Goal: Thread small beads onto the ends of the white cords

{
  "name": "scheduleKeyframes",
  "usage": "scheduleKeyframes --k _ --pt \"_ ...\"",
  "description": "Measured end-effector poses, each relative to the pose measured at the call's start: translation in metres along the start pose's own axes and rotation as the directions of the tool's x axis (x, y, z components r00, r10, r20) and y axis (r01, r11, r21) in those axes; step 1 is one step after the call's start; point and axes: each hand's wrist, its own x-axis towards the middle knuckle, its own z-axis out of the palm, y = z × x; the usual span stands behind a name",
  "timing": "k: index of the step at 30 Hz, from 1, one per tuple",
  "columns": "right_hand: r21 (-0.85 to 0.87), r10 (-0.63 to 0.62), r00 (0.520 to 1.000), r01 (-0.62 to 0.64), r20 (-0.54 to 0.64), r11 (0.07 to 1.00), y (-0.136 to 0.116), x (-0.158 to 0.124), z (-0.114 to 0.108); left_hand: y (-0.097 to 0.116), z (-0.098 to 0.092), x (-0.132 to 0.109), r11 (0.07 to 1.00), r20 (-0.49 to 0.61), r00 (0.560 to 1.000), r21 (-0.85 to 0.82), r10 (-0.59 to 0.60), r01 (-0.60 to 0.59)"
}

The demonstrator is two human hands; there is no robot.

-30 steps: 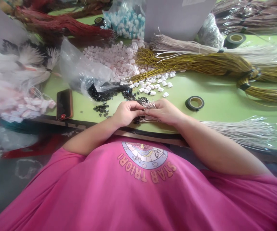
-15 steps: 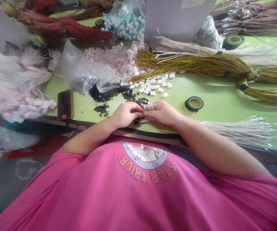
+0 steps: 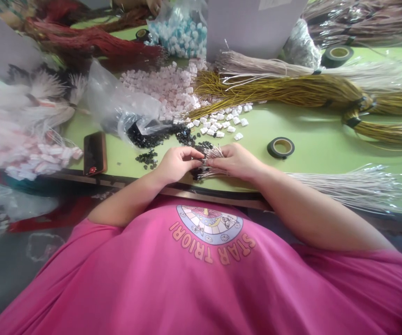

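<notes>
The left hand (image 3: 176,164) has its thumb and pointing finger bent toward each other, with the tips at the metal ends of a bundle of thin white wires (image 3: 347,186). I cannot tell if those tips pinch a wire or a tiny piece. The right hand (image 3: 237,162) is closed around the same bundle, close to those ends. The bundle lies along the near edge of the light green table (image 3: 309,139), runs under the right arm, and fans out on the right.

Small shiny black pieces (image 3: 147,158) sit in little heaps near the left hand, and some are right by the wire ends. Past the hands are loose white plastic blocks (image 3: 231,120) and a long bunch of dark yellow wires (image 3: 291,90). A round roll of black tape (image 3: 280,147) lies flat near the right hand. A dark phone with a brownish edge (image 3: 95,152) lies well to the left.
</notes>
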Motion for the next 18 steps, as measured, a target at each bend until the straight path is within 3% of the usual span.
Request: scheduleKeyframes --k 5,9,13,18 --pt "0.018 0.007 1.000 -0.007 0.007 1.000 -0.0012 0.0001 0.0001 -0.0044 0.0027 0.0014 0.998 -0.008 1.000 -0.064 -0.012 0.011" --pt "0.043 0.023 1.000 -0.023 -0.007 0.999 -0.0026 -0.0003 0.0002 -0.0038 0.0041 0.0018 0.994 -0.047 0.998 -0.094 0.051 -0.055" --pt "0.061 0.032 0.999 -0.033 0.020 0.998 -0.0014 -0.0006 -0.0003 -0.0011 0.0049 0.0024 0.980 -0.002 0.992 -0.150 0.129 -0.128" --pt "0.037 0.039 0.998 -0.041 0.050 0.998 0.0005 0.0008 0.0009 0.0005 0.0099 0.0027 0.979 0.034 0.993 -0.174 0.109 -0.101"
